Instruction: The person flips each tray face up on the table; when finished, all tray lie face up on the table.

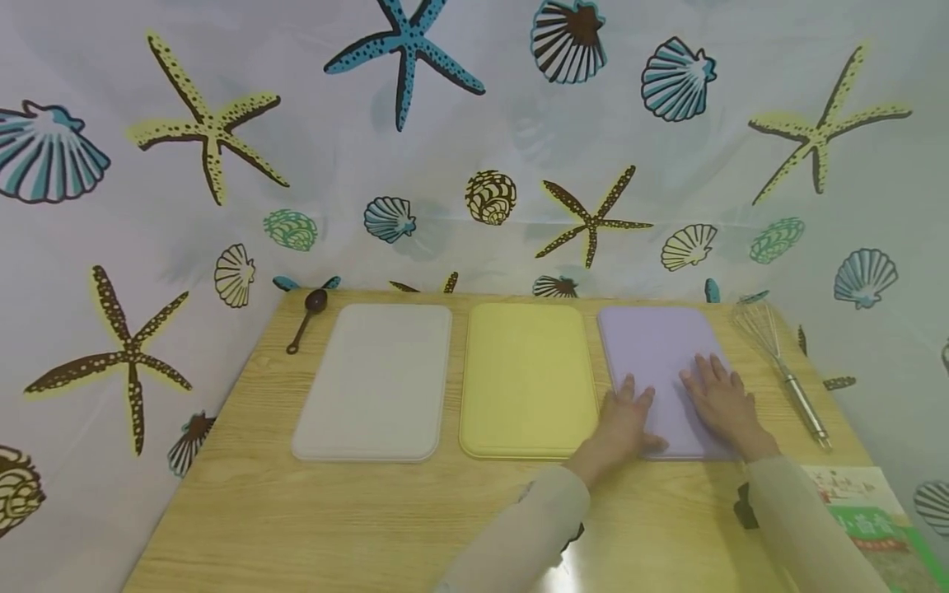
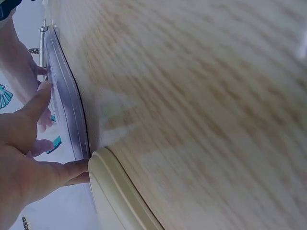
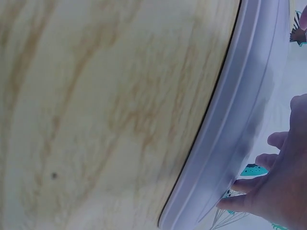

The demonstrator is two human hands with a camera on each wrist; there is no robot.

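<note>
A pale purple rectangular board [image 1: 656, 338] lies flat at the right of a row of three. My left hand [image 1: 621, 424] is at its near left corner, fingers extended along the left edge and thumb on the near part. In the left wrist view, fingers of the left hand [image 2: 29, 163] reach down between the purple board [image 2: 64, 91] and the yellow board [image 2: 108, 191]. With fingers spread, my right hand [image 1: 722, 403] rests on the purple board's right side. In the right wrist view, the right hand's [image 3: 283, 187] fingertips touch near the board's rim [image 3: 225, 124].
A yellow board [image 1: 528, 379] and a white board [image 1: 378, 379] lie to the left. A dark brown spoon [image 1: 315, 301] is at the far left, a wire whisk [image 1: 804, 405] at the right. A green-and-white printed package [image 1: 875, 527] sits near right. Shell-patterned cloth [image 1: 460, 255] surrounds the table.
</note>
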